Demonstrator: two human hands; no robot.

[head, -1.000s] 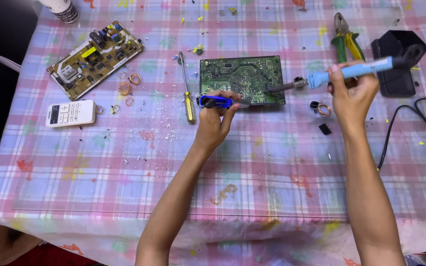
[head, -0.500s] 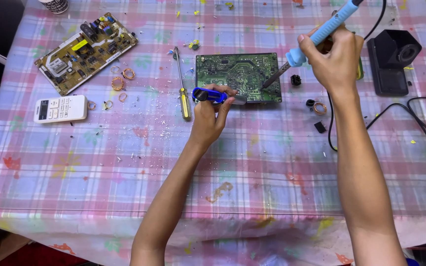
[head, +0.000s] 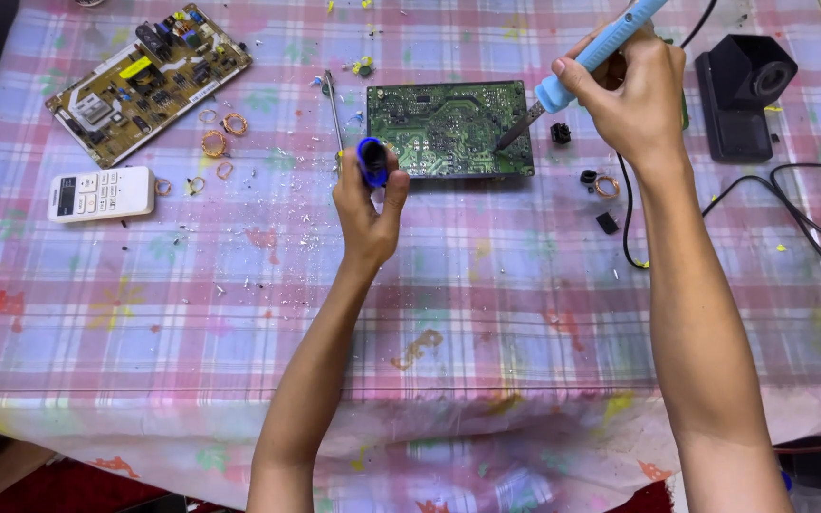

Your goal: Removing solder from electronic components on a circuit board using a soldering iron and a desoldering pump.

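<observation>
The right hand [head: 634, 90] is gripping a light-blue soldering iron [head: 586, 62] by its insulated handle, the safe place to hold it, tip touching the right edge of the green circuit board [head: 448, 128] lying flat on the surface [head: 486, 294]. The board looks light, stiff and fragile. The left hand [head: 368, 204] is closing around a blue-handled tool [head: 371, 161], now raised upright; earlier it was lying lower against the board.

Bare cloth [head: 486, 285] lies open; cable [head: 810, 204] and coils [head: 220, 133] clutter the sides.
</observation>
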